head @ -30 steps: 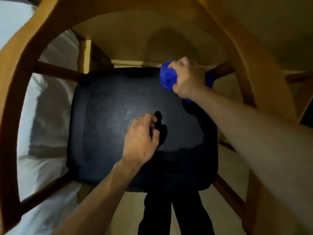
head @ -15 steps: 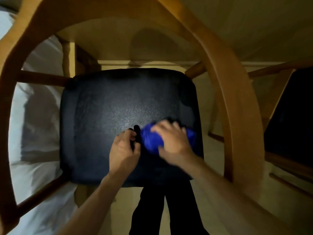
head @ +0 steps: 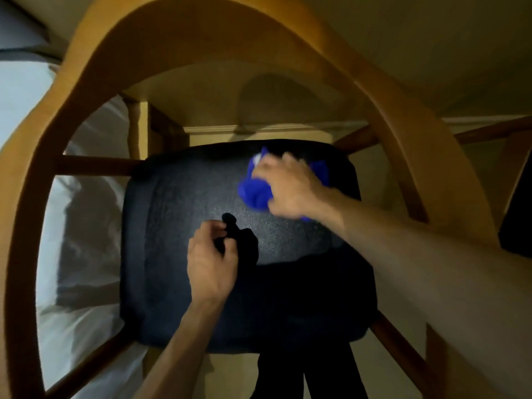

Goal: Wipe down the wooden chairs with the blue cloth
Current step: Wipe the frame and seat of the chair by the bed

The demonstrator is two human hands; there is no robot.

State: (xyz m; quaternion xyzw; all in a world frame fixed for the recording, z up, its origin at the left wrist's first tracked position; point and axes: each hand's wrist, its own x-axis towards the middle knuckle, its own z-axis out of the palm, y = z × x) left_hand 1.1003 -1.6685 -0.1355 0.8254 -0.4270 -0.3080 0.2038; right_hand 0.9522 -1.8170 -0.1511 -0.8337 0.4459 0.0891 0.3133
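Right hand: the person's right hand (head: 290, 188) is reaching across to the far right part of the seat with its fingers curled over the bunched blue cloth (head: 254, 191); it is blurred, so the exact finger positions cannot be made out, but the bunching is probably giving the palm a thick pad to press with.
Left hand: the left hand (head: 211, 260) is resting near the middle of the seat with its fingers loosely curled; whether it is pinching anything cannot be told, as only dark shadow is showing beside the fingertips. It is likely steadying the chair against the push of the wiping.
Blue cloth: it is lying on the seat pad (head: 178, 226), under and around the right hand, near the back right corner.
Chair: the wooden chair (head: 201, 33) is arching its curved back rail over the top of the head view, its side rails and legs showing around the dark seat.
Step in hand: the seat surface is apparently being wiped; the wooden frame is looking like the part left to do.
Surroundings: a white fabric (head: 26, 110) is lying to the left, and a second chair (head: 515, 197) is showing at the right edge.
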